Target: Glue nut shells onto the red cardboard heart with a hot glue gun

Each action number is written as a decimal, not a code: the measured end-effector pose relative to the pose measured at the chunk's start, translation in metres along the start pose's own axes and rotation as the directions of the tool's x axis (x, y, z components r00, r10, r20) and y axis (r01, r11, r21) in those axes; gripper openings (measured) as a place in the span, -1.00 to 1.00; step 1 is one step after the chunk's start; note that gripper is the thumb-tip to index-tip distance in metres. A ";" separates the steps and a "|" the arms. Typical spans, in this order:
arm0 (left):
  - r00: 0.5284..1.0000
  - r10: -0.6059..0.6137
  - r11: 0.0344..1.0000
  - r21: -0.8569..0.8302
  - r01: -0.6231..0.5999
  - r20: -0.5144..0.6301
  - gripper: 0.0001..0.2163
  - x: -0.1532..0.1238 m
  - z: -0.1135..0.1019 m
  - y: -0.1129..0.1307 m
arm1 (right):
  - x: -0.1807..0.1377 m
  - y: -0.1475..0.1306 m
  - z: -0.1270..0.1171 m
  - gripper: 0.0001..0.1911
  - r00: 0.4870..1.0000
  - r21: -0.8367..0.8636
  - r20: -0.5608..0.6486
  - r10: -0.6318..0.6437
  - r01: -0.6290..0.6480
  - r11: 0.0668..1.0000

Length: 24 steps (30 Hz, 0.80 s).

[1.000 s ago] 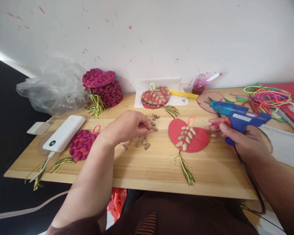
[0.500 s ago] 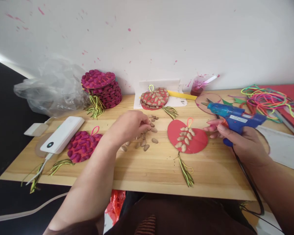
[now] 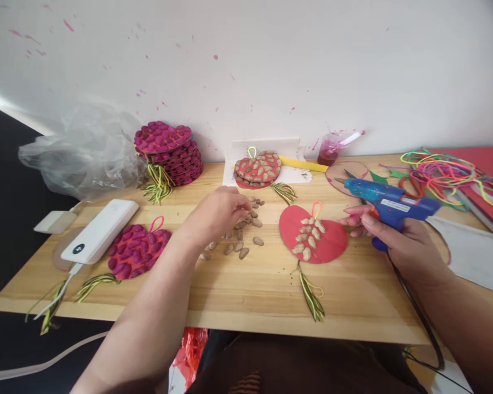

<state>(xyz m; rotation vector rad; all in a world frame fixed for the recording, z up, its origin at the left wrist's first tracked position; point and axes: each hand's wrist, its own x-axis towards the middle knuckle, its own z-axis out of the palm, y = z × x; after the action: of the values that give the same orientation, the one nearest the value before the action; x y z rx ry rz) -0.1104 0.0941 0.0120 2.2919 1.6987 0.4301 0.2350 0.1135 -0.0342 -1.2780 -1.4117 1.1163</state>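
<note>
Pinch peanuts (image 3: pixel 244 253) lightly, nine o'clock of the red card (image 3: pixel 332 243) — your left hand (image 3: pixel 217 213) is narrow, catch hidden; your right hand (image 3: pixel 406 243), gripping the glue gun (image 3: pixel 388 201), should sit clear.

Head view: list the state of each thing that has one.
Loose peanuts: scattered, unattached
Left hand: bent over loose peanuts, grip hidden
Glue gun: held, nozzle toward picture left
Right hand: closed around glue gun
Red card: flat, partly covered with peanut rows
Purple pieces: several stacked, one apart
Cup: upright, liquid inside
Colored cords: tangled
Power bank: cable plugged in
Plastic bag: crumpled
</note>
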 end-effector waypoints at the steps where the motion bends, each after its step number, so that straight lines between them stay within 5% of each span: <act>1: 1.000 0.016 1.000 0.005 -0.016 0.020 -0.83 0.001 0.003 0.001 | 0.000 0.001 0.000 -0.64 1.000 0.007 0.004 -0.009 0.009 1.000; 7: 0.994 0.045 0.999 0.024 -0.047 0.104 -0.82 0.002 0.006 0.003 | 0.000 0.001 -0.001 -0.67 1.000 0.035 0.025 -0.019 0.018 0.999; 14: 0.998 0.042 0.999 0.026 -0.041 -0.046 -0.80 0.006 0.016 -0.002 | 0.000 0.000 0.000 -0.70 0.999 0.031 0.033 -0.023 0.022 0.999; 24: 0.999 0.044 0.999 0.025 -0.043 -0.025 -0.86 0.012 0.027 0.003 | 0.000 -0.001 0.000 -0.69 0.998 0.019 0.046 -0.046 0.045 0.999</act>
<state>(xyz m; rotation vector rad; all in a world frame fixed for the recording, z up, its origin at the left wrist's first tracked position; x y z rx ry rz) -0.0941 0.1044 -0.0111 2.3543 1.6779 0.4520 0.2351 0.1136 -0.0331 -1.2089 -1.4543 1.1319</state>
